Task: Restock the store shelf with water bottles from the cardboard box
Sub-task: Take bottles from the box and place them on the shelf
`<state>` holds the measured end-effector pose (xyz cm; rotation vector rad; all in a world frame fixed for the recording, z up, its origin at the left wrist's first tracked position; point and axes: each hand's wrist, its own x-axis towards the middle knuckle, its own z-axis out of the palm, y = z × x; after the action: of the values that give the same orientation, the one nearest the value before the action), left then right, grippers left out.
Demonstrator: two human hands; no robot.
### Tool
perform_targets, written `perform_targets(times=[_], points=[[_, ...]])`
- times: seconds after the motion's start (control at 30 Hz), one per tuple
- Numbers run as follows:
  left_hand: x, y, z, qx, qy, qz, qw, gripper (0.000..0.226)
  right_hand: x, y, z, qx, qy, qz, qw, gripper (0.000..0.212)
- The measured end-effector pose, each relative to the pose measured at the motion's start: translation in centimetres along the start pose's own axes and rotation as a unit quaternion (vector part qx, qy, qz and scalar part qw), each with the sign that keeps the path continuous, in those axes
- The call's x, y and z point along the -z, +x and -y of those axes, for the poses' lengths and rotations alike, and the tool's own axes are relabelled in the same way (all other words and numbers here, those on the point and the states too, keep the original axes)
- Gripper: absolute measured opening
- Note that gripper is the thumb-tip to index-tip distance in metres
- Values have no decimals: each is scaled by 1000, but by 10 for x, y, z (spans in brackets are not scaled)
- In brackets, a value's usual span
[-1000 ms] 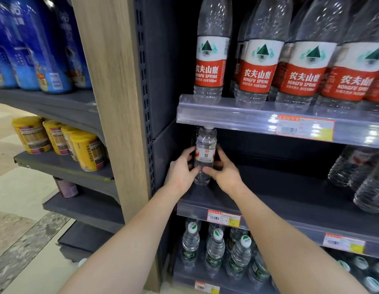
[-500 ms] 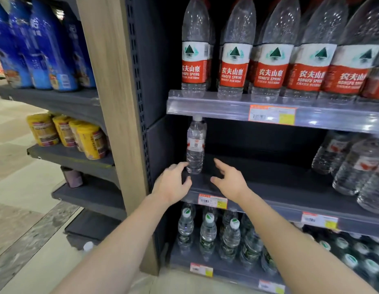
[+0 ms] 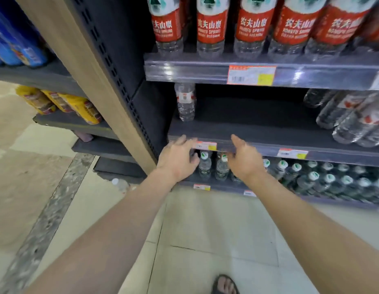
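Observation:
A small clear water bottle [image 3: 185, 101] with a red-and-white label stands upright alone at the left end of the dark middle shelf [image 3: 258, 128]. My left hand [image 3: 177, 159] and my right hand [image 3: 243, 159] hover in front of that shelf's front edge, below the bottle and apart from it. Both hands hold nothing and their fingers are spread. The cardboard box is out of view.
Large red-labelled bottles [image 3: 252, 28] fill the top shelf. Several clear bottles [image 3: 354, 119] lie at the middle shelf's right end. Green-capped bottles [image 3: 311, 177] line the bottom shelf. A wooden upright [image 3: 89, 66] stands left, with yellow tubs [image 3: 63, 102] beyond. A sandalled foot [image 3: 224, 285] is on the tiled floor.
Both hands let go of the small bottle, which stays standing on the shelf, and drew back toward me past the shelf edge. The view has tilted down toward the floor.

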<state>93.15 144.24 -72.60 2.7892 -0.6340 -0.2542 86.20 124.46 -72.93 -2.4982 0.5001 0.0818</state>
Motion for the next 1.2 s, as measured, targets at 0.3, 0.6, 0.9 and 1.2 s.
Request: perform_targets(times=[0.3,0.6,0.9,1.2], points=[[150,-108,-214,-92,3,52,994,49,241,-172,-22,-100,2,-19,995,52],[211,-177,-508,-189,-2,76,979,50,481,-325,-155,-155,6,-89,984,52],[196,-233,-822,-284,-47,99,953,62,686,-450,-350,-204,-37,-123,971,54],[110,-204,-1046,-346,-22,155,925,61,796,-470,-553,-284,2,-120,951,57]])
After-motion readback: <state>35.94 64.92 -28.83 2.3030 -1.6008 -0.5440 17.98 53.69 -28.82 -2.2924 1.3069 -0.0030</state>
